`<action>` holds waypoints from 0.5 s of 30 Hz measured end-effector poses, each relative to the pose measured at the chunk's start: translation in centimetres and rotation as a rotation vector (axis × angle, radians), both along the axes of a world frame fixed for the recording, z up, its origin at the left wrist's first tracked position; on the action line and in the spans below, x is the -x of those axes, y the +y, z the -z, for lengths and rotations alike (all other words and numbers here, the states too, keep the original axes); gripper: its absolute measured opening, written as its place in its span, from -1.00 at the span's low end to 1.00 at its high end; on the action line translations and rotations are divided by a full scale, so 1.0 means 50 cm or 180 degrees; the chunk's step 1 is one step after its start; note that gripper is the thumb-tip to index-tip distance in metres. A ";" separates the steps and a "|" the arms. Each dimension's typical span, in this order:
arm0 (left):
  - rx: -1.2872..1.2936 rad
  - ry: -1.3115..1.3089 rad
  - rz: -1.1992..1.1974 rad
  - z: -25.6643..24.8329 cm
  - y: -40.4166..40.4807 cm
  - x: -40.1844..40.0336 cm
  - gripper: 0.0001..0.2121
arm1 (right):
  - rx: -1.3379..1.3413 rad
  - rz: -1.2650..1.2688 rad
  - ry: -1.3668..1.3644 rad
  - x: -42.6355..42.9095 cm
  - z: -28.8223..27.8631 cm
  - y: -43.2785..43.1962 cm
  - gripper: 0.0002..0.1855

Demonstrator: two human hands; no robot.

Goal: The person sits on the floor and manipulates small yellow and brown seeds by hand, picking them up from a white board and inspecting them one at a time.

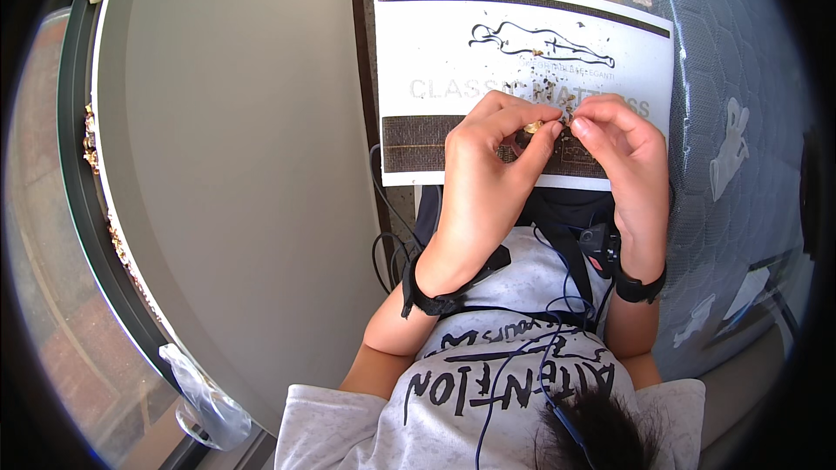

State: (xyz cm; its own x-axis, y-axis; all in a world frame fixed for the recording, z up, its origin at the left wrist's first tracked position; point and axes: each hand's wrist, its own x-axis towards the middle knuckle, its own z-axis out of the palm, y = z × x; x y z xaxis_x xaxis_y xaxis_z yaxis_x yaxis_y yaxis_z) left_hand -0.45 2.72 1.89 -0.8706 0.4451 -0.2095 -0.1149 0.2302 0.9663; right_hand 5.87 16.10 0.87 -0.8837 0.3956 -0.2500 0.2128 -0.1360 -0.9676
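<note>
A printed white board, with a dark band along its near side, lies across my lap. Brown crumbs and flakes are scattered over its middle. My left hand is above the board, thumb and forefinger brought together, with a small yellowish piece held against its fingers. Just right of it is my right hand, its thumb and forefinger pinched near a tiny dark bit. The fingertips of the two hands nearly meet. Whether the right hand grips that bit is too small to tell.
A grey wall panel stands at the left, beside a window ledge with brownish fragments and a clear plastic bag. On the right, a quilted mattress in plastic carries a white glove. Cables hang by my left arm.
</note>
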 end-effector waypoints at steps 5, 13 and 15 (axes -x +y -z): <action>0.0087 0.0088 0.0025 -0.003 0.005 -0.004 -0.88 | -0.0215 0.0017 0.0039 0.000 0.002 -0.008 -0.94; 0.0245 0.0448 -0.0090 -0.001 0.009 -0.009 -0.95 | -0.0412 -0.0010 0.0011 -0.001 0.002 -0.011 -0.94; 0.0359 0.0548 -0.0074 -0.003 0.010 -0.010 -0.95 | -0.0399 -0.0016 0.0017 -0.001 0.000 -0.012 -0.94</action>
